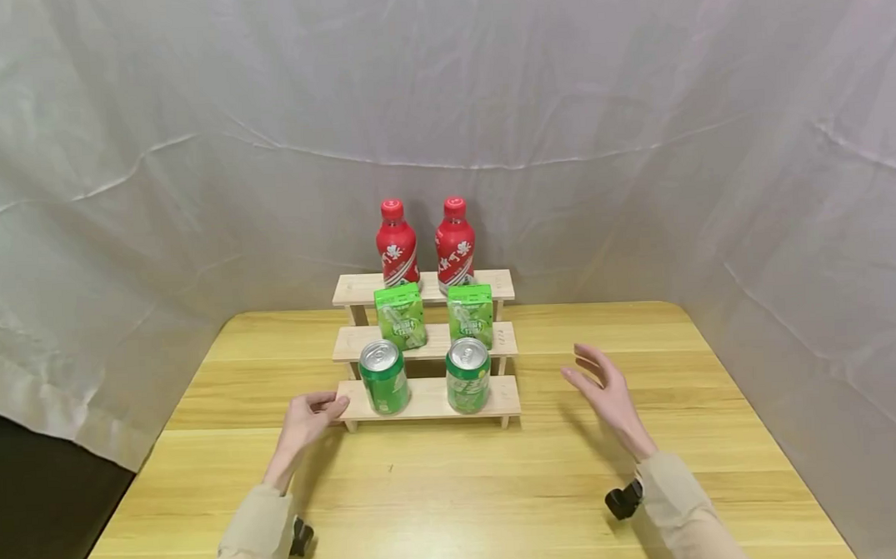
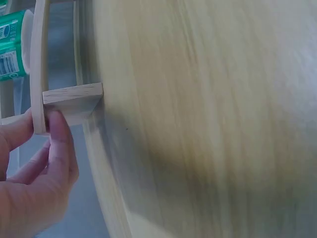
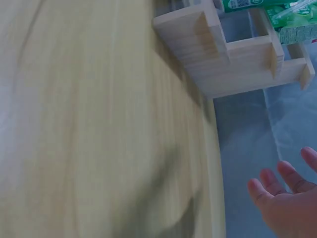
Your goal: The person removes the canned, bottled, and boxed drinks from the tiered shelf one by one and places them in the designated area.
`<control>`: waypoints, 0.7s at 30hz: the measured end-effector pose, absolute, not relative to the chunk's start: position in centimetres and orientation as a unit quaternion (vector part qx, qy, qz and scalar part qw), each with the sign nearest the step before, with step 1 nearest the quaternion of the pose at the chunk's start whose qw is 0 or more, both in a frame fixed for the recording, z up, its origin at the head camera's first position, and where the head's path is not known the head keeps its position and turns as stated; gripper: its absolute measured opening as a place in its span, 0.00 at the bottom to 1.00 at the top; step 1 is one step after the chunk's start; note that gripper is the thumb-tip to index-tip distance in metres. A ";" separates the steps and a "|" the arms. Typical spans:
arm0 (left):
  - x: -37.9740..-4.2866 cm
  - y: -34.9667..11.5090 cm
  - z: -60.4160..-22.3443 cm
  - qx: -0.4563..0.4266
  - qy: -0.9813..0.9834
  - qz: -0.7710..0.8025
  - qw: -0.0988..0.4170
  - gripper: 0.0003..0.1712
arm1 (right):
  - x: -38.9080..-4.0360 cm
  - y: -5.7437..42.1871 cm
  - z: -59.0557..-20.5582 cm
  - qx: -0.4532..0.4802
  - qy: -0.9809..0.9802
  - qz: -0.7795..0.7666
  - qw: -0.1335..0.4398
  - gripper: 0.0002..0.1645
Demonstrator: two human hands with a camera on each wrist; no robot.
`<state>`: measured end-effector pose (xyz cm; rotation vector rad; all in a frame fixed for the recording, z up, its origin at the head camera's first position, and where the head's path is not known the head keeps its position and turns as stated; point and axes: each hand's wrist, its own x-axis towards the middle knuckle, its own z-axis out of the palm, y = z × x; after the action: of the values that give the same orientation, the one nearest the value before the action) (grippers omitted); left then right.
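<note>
My left hand (image 1: 304, 422) pinches the left end of the lowest board of a three-step wooden display rack (image 1: 427, 399). In the left wrist view the thumb lies on the board's top side and the fingers curl beneath it, beside the rack's leg (image 2: 74, 94). To the right of the rack, my right hand (image 1: 609, 394) is held over the table, apart from everything, its fingers loosely bent with nothing in them. Two green cans, a left can (image 1: 384, 382) and a right can (image 1: 468, 380), stand on that lowest step.
Green juice cartons, left (image 1: 400, 319) and right (image 1: 470, 318), stand on the middle step. Red bottles, left (image 1: 397, 248) and right (image 1: 455, 247), occupy the top step. Behind the wood-grain table (image 1: 443, 505) hangs a pale grey curtain (image 1: 440, 88), which also encloses the sides.
</note>
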<state>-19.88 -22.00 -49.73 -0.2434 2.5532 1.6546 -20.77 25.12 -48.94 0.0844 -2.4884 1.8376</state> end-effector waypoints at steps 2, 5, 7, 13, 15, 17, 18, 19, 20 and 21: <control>-19.9 -22.0 -49.8 -0.086 0.826 0.555 0.044 0.25 | -21.0 24.8 -48.6 0.029 -0.802 0.596 0.022 0.40; -20.0 -22.0 -49.8 -0.086 0.817 0.569 0.040 0.25 | -21.4 24.3 -48.0 0.035 -0.801 0.597 0.023 0.39; -20.0 -22.0 -49.7 -0.084 0.814 0.574 0.035 0.25 | -21.7 23.9 -47.4 0.042 -0.800 0.597 0.029 0.38; -20.1 -22.1 -49.8 -0.089 0.817 0.568 0.038 0.25 | -22.9 22.8 -45.3 0.060 -0.803 0.592 0.037 0.36; -20.1 -22.1 -49.8 -0.092 0.819 0.566 0.039 0.25 | -23.3 22.4 -44.5 0.065 -0.801 0.594 0.037 0.36; -20.1 -22.1 -49.7 -0.091 0.820 0.564 0.041 0.26 | -23.8 22.1 -43.7 0.072 -0.796 0.599 0.038 0.36; -20.1 -22.1 -49.7 -0.091 0.820 0.564 0.041 0.26 | -24.0 21.9 -43.3 0.075 -0.794 0.602 0.038 0.36; -20.1 -22.1 -49.7 -0.090 0.820 0.564 0.042 0.26 | -24.2 21.7 -42.9 0.078 -0.793 0.603 0.038 0.35; -20.1 -22.1 -49.6 -0.088 0.819 0.565 0.042 0.27 | -24.5 21.6 -42.5 0.080 -0.791 0.605 0.040 0.35; -20.1 -22.1 -49.6 -0.088 0.818 0.566 0.043 0.27 | -24.7 21.4 -42.2 0.083 -0.790 0.606 0.041 0.35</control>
<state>-20.06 -22.06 -49.65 -0.2700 2.5032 1.7322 -24.71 21.43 -42.15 0.2550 -2.4190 1.8544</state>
